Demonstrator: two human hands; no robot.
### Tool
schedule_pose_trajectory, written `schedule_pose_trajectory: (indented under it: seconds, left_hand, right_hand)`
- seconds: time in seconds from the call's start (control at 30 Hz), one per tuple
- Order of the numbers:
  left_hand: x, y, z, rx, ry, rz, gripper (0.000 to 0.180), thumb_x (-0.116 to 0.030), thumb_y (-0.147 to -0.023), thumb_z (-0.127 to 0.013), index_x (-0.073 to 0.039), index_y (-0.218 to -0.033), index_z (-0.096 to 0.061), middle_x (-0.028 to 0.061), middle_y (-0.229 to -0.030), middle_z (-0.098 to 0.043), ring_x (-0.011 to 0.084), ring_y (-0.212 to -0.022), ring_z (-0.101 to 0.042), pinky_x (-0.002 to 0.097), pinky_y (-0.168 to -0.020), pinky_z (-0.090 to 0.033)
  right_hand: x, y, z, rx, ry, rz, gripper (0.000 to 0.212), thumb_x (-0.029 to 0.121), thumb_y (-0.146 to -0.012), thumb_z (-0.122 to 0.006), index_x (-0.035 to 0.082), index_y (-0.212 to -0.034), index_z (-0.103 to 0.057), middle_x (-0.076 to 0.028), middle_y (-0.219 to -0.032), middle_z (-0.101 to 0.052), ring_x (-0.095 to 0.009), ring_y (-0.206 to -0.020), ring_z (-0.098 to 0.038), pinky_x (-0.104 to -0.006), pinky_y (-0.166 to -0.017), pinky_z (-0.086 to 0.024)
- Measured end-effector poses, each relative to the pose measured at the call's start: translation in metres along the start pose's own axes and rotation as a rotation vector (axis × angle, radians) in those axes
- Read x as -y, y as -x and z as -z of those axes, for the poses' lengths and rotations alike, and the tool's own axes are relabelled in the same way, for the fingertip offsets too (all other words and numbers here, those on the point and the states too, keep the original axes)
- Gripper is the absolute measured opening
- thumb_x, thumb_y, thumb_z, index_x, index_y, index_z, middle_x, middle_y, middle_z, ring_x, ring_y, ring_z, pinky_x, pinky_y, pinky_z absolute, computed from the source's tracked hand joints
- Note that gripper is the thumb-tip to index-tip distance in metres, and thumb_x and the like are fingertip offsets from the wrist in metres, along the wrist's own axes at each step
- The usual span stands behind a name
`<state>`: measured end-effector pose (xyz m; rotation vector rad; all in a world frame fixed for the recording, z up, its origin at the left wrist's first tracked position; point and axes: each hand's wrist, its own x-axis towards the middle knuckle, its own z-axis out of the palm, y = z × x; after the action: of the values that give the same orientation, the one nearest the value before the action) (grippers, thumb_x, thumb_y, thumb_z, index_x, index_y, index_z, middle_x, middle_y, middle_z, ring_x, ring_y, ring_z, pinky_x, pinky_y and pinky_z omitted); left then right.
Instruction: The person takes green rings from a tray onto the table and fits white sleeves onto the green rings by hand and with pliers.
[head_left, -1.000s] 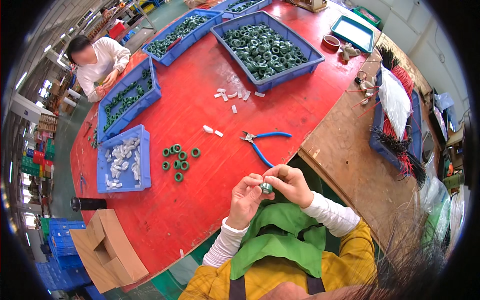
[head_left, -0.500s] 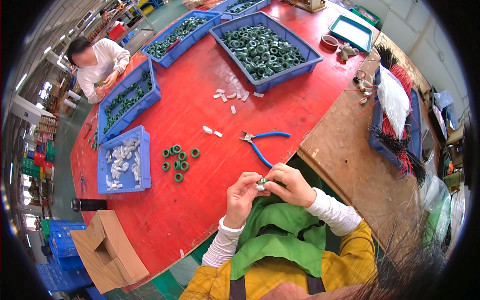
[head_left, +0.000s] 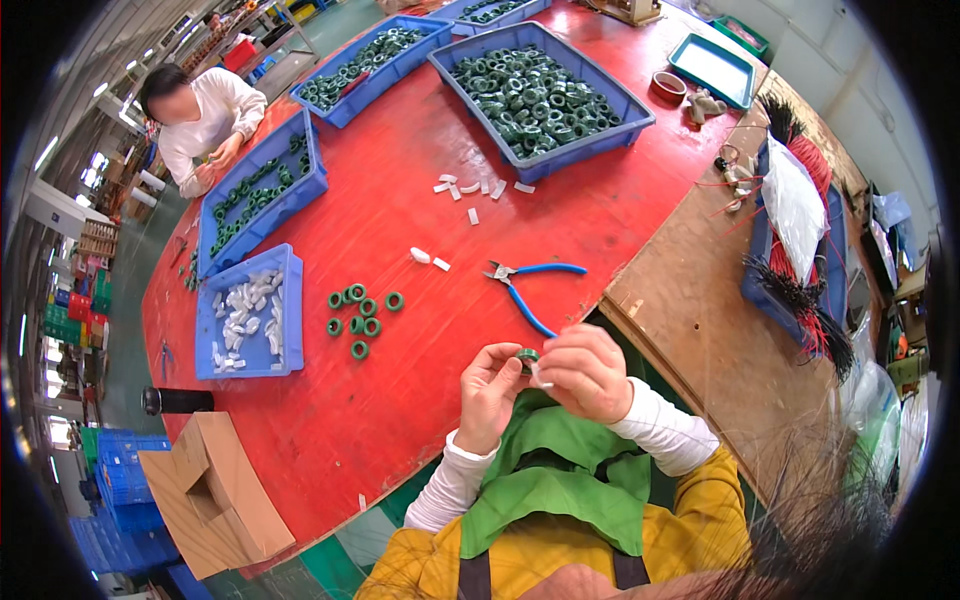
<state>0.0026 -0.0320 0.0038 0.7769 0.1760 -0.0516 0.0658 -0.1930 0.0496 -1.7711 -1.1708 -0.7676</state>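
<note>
green rings (head_left: pixel 545 100) in blue tray (head_left: pixel 640 112)

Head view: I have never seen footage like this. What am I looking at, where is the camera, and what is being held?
The camera sits on a person's head and looks down through a fisheye lens, so straight edges bend. No robot: the left hand and right hand together hold a small green ring with a white piece at it. On the red table lie loose green rings, blue-handled pliers, white pieces and blue trays of parts. Another person works at the far side.
</note>
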Motion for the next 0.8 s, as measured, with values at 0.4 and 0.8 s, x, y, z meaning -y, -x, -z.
schedule_pose_trajectory:
  seconds: [0.4,0.8]
  left_hand:
    - [-0.003,0.0,-0.009,-0.037,-0.005,-0.041,0.013,-0.007,-0.092,-0.058,-0.002,-0.105,-0.056,0.0103,-0.098,-0.066,0.0182,-0.089,-0.065,0.0337,-0.079,-0.055]
    - [-0.01,0.007,-0.009,0.093,-0.292,-0.138,0.013,-0.001,-0.09,-0.058,0.003,-0.102,-0.06,0.0083,-0.093,-0.065,0.0172,-0.082,-0.065,0.0323,-0.076,-0.056]
  right_hand:
    - [0.014,0.007,0.003,0.064,-0.051,-0.194,0.036,0.014,-0.065,-0.08,0.011,-0.093,-0.057,-0.002,-0.086,-0.064,-0.024,-0.093,-0.057,-0.043,-0.086,-0.043]
    - [-0.024,-0.013,0.004,0.058,-0.023,-0.291,0.026,0.01,-0.067,-0.076,0.01,-0.086,-0.058,-0.006,-0.085,-0.057,-0.025,-0.082,-0.054,-0.0377,-0.077,-0.042]
